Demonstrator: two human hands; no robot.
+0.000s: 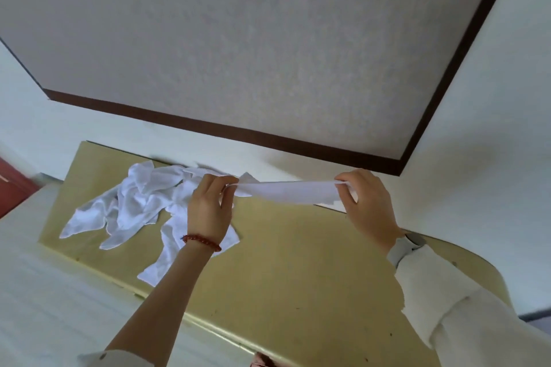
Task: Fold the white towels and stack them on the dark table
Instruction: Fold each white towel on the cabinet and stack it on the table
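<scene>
Holding a thin white cloth towel [286, 192] stretched between them, the left hand [210, 211] and right hand [368, 205] each pinch one end. Its long side runs hand to hand. More crumpled white towels [134, 205] lie just beyond the left hand.

Yellowish tabletop [283, 262] runs near to far-left. Wall behind has textured grey panel [238, 39] with dark brown trim [226, 129]. Red cabinet [12, 188] at far left edge.

1. I am wearing a red beaded bracelet [201, 241] on my left wrist.
2. I am wearing a white sleeve [465, 304] on my right arm, its grey cuff [402, 250] showing.
</scene>
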